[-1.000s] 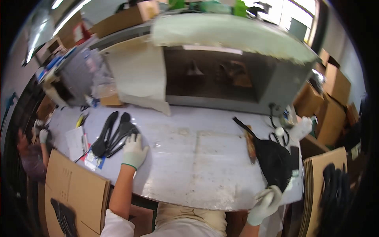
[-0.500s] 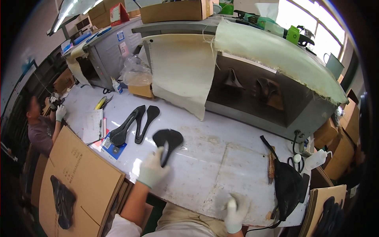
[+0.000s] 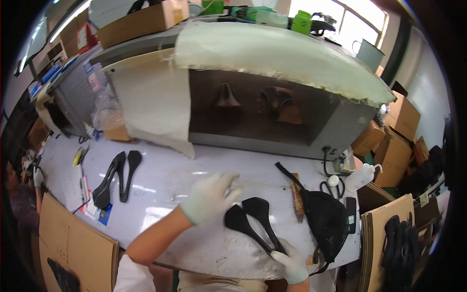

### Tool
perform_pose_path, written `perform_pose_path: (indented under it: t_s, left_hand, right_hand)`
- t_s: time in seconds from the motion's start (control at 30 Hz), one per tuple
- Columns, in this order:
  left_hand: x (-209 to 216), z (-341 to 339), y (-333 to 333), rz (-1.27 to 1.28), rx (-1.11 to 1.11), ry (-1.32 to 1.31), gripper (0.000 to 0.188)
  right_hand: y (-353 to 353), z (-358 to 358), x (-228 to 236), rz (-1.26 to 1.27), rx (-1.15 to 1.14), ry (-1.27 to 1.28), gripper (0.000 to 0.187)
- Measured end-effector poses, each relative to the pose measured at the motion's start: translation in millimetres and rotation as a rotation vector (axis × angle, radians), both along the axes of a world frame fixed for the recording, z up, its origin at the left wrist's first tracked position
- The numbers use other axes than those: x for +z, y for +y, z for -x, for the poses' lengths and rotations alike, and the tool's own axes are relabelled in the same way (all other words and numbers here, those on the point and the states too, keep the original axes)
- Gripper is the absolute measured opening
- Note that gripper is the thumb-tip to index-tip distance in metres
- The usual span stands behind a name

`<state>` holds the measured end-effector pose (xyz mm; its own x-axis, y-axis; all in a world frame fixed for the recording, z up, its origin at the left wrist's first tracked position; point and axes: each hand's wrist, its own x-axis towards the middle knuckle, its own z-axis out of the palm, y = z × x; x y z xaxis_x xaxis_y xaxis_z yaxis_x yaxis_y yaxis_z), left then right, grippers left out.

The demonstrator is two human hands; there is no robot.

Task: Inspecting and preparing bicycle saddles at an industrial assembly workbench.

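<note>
Saddle shell (image 3: 263, 216), black, extends forward and left from the gloved right hand (image 3: 290, 263), whose thumb and fingers grip its narrow end; two broad, rounded lobes spread from that end with a long gap between them. Whether the lobes contact the bench (image 3: 214, 253) cannot be told. The gloved left hand (image 3: 209, 197) is apart from the right, thumb spread from the fingers, slightly blurred, above the bench beyond the left lobe. Further left of it lie more black saddle pieces (image 3: 109, 182). Just right of the right hand, a black bag (image 3: 326, 221) bounds sideways travel; a wooden strip (image 3: 297, 199) lies ahead of that hand. Ahead of both hands stands a grey cabinet (image 3: 253, 141). Bare bench surface separates the left hand from the saddle pieces; the front edge passes beside the right hand.
</note>
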<state>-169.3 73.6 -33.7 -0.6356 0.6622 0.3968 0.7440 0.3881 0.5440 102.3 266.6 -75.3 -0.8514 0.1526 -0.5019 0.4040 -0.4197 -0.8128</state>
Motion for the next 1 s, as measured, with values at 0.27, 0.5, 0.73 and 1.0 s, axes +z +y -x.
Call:
perform_pose_path:
  t_s: [0.27, 0.5, 0.73, 1.0]
  left_hand:
    - [10, 156, 235, 0.279, 0.192, 0.218, 0.055]
    - [9, 191, 250, 0.18, 0.253, 0.133, 0.061]
    - [18, 39, 42, -0.012, 0.144, 0.347, 0.059]
    - [-64, -166, -137, 0.139, 0.406, -0.18, 0.076]
  right_hand:
    - [7, -25, 3, -0.314, -0.319, -0.016, 0.026]
    - [12, -23, 5, -0.508, -0.443, -0.064, 0.038]
    - [75, -20, -6, -0.293, -0.769, 0.476, 0.051]
    - [74, 158, 32, 0.257, -0.872, 0.548, 0.046]
